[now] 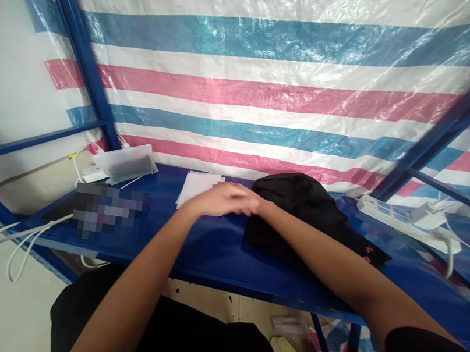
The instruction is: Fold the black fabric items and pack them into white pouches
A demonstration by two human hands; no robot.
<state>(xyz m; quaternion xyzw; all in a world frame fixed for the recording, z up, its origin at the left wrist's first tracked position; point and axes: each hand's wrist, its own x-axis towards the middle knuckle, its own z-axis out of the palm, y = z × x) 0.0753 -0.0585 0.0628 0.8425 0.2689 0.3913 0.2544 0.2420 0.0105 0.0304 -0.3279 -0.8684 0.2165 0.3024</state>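
My two hands meet above the blue tabletop (214,255), in front of a folded black garment. My left hand (220,198) lies across the right one, with its fingers stretched to the right and nothing visible in them. Most of my right hand (252,194) is behind the left, so its fingers are hidden. White paper sheets (193,187) lie flat just behind and left of the hands. The black garment (298,194), with small orange marks at its right end, lies under and behind my right forearm.
A white power strip (400,220) with plugged-in adapters sits at the right. At the left are a white panel-like object (126,161), a blurred-out dark item (101,209) and hanging white cables (25,245). Blue metal posts frame a striped plastic sheet (247,95).
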